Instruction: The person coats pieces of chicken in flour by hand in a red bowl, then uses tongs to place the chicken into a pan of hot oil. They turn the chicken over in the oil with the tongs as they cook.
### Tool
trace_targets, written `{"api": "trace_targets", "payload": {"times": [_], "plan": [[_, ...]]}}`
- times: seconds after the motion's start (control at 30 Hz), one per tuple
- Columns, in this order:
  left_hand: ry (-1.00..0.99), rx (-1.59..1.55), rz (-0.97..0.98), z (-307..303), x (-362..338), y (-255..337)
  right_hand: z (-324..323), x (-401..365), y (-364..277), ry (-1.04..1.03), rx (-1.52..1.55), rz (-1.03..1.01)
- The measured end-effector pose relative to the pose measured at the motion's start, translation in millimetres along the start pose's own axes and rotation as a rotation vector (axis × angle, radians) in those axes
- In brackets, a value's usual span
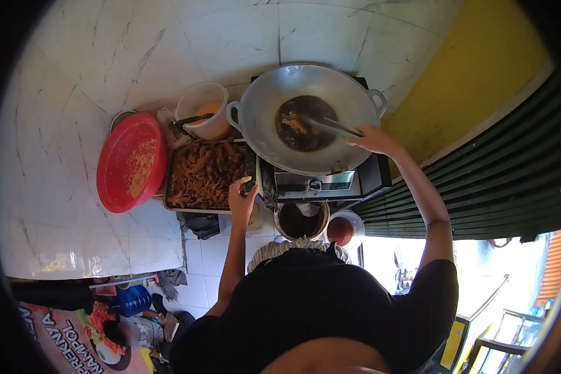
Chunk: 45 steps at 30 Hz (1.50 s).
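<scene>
My right hand (pixel 372 139) is closed on the handle of a long metal utensil (pixel 335 127), its far end dipped in the wok. Dark oil fills the bottom of the big silver wok (pixel 262 137), with golden-brown bits (pixel 293 122) frying in it; the utensil's head is blurred there. At the right edge of a tray (pixel 254 163) is my left hand (pixel 243 196), its fingers bent and apart, close to a small dark patch on the rim. Brown fried pieces (pixel 206 171) are heaped on that tray.
The wok sits on a gas stove (pixel 318 182). Left of the tray a red basin (pixel 115 168) holds crumbs; behind it stands a clear bucket (pixel 199 96) with orange contents. A pot (pixel 301 221) of dark liquid and a white bucket (pixel 349 227) are near my body. Another person (pixel 153 330) is lower left.
</scene>
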<state>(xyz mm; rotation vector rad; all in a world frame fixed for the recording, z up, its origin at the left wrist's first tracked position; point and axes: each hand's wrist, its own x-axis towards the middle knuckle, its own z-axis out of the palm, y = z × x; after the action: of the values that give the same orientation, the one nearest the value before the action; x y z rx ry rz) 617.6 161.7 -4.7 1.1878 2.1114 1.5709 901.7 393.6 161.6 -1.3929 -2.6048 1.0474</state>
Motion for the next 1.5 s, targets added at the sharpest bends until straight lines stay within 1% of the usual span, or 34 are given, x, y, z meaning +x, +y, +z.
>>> {"api": "trace_targets", "payload": {"times": [0.1, 0.23, 0.33, 0.4, 0.43, 0.5, 0.6, 0.7, 0.83, 0.9, 0.93, 1.0, 1.13, 1.2, 1.27, 1.4, 1.5], "plan": [[-0.03, 0.014, 0.033, 0.2, 0.9, -8.5, 8.2, 12.9, 13.5, -0.061, -0.031, 0.043], [-0.034, -0.012, -0.029, -0.5, -0.5, 3.7, 15.1, 22.9, 26.4, -0.11, 0.048, 0.043], [-0.03, -0.024, -0.038, -1.5, 0.0, 5.9, 12.0, 18.4, 16.9, -0.076, 0.015, 0.038], [-0.033, -0.004, -0.027, -0.6, 0.8, 1.4, 5.8, 12.1, 3.4, 0.0, -0.043, 0.044], [-0.028, -0.025, -0.018, 1.3, 0.6, -4.1, 2.7, 9.1, -1.6, 0.005, -0.043, 0.044], [-0.025, -0.045, -0.008, 0.2, 2.0, -1.6, -0.9, 4.2, -9.7, 0.073, -0.192, 0.018], [-0.042, -0.04, -0.011, -1.2, 1.5, 2.2, -3.1, 3.6, -14.9, 0.062, -0.225, -0.035], [-0.059, -0.037, -0.042, -1.5, 1.0, 0.2, 7.9, 8.5, -18.1, 0.077, -0.271, -0.063], [-0.043, -0.066, -0.021, 0.1, 2.0, 2.7, 25.6, 14.4, -25.6, 0.046, -0.292, -0.006], [-0.037, -0.066, -0.021, -1.2, 1.3, 2.0, 35.7, 18.2, -25.6, 0.164, -0.39, -0.017], [-0.048, -0.056, -0.012, -0.7, 1.9, -0.4, 37.7, 20.1, -24.4, 0.162, -0.391, -0.017], [-0.062, -0.046, -0.009, -0.6, 1.2, -0.5, 39.0, 21.2, -27.8, 0.245, -0.375, -0.023], [-0.025, -0.082, 0.006, 1.3, 1.7, -1.7, 41.0, 29.5, -25.2, 0.21, -0.378, 0.011], [-0.024, -0.089, 0.015, 0.8, 0.0, -2.9, 40.7, 27.7, -25.6, 0.156, -0.346, 0.005], [-0.046, -0.064, -0.009, 0.6, 1.4, -3.1, 39.5, 20.3, -25.5, 0.149, -0.334, -0.009], [-0.035, -0.086, 0.009, 2.6, 1.3, -6.7, 34.1, 3.2, -25.7, 0.099, -0.308, -0.027], [-0.021, -0.142, 0.008, 4.5, 2.2, -9.3, 29.7, -6.1, -29.6, 0.107, -0.317, 0.027]]}}
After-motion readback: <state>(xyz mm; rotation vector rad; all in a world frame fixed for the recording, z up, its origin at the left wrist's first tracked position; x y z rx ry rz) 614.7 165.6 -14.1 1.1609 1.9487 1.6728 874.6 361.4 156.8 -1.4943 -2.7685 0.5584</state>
